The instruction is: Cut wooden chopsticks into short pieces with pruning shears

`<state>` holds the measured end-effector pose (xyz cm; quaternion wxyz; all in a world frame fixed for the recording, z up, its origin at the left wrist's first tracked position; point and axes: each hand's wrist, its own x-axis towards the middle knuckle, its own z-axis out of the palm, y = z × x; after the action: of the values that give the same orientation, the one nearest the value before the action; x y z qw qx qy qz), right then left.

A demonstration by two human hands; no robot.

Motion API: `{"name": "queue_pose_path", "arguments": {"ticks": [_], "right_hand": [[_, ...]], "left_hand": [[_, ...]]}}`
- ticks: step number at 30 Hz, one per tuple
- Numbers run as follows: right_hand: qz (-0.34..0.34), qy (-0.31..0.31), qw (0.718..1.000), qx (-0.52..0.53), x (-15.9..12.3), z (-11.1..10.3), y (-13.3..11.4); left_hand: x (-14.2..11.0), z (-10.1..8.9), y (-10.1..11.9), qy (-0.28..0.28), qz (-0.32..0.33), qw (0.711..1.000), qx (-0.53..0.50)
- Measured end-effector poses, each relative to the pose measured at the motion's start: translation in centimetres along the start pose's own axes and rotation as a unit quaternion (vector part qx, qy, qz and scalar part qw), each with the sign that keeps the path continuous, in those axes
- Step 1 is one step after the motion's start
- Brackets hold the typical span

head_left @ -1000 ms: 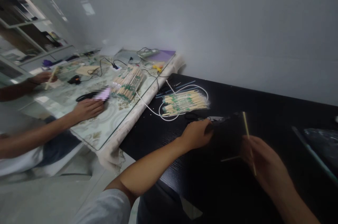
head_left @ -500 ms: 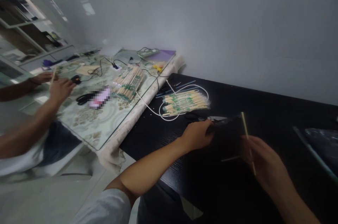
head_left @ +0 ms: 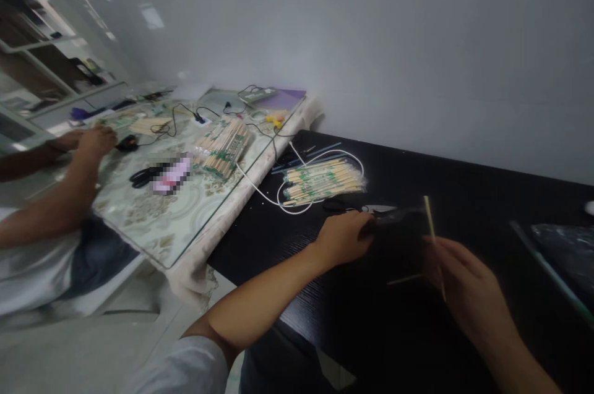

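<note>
My left hand [head_left: 346,236] is closed over the black table, its fingertips curled out of sight. A faint see-through strip [head_left: 401,213] runs from its fingers toward my right hand; what it belongs to is unclear. In my right hand [head_left: 464,279] a thin pale wooden stick [head_left: 429,218] is pinched, tilted nearly upright. A second thin stick [head_left: 404,280] shows low between the hands, its right end hidden by my right fingers. Just beyond my left hand lie black-handled scissors [head_left: 378,208]. Behind them is a plastic-wrapped bundle of wooden sticks [head_left: 325,180].
A white cable [head_left: 297,211] loops around the bundle. Clear plastic packaging [head_left: 563,252] lies on the right. At the adjoining patterned table [head_left: 153,221], a co-worker's hands [head_left: 95,140] work near another stick bundle [head_left: 225,146] and black-handled scissors [head_left: 143,176]. A wall rises behind.
My hands keep nearly the same pose, the right one turning the stick slightly. The co-worker's hands have shifted left and drawn together. The view has moved slightly.
</note>
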<state>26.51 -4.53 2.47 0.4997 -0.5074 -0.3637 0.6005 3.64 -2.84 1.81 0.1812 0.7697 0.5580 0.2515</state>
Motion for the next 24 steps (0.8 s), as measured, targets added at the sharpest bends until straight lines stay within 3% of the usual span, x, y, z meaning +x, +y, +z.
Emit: {"name": "queue_pose_path", "arguments": {"ticks": [7, 11, 13, 16, 20, 24], "right_hand": [[-0.007, 0.013, 1.0, -0.001, -0.1, 0.0, -0.1], [0.004, 0.005, 1.0, -0.001, -0.2, 0.4, -0.2], [0.028, -0.014, 0.999, -0.008, -0.4, 0.7, -0.1], [0.082, -0.072, 0.994, -0.027, -0.9, 1.2, 0.3], [0.112, -0.16, 0.98, -0.039, -1.6, 1.9, 0.6], [0.082, -0.212, 0.972, -0.052, -2.1, 2.5, 0.5]], "left_hand": [[-0.2, -0.3, 0.3, -0.005, 0.002, 1.0, -0.03], [-0.1, 0.0, 0.7, 0.034, -0.034, 0.981, -0.189], [0.1, 0.2, 1.0, 0.03, -0.09, 0.937, -0.335], [0.4, 0.2, 1.4, -0.014, -0.156, 0.831, -0.533], [0.6, -0.1, 1.9, -0.018, -0.204, 0.734, -0.648], [0.5, -0.3, 1.9, -0.023, -0.254, 0.663, -0.704]]}}
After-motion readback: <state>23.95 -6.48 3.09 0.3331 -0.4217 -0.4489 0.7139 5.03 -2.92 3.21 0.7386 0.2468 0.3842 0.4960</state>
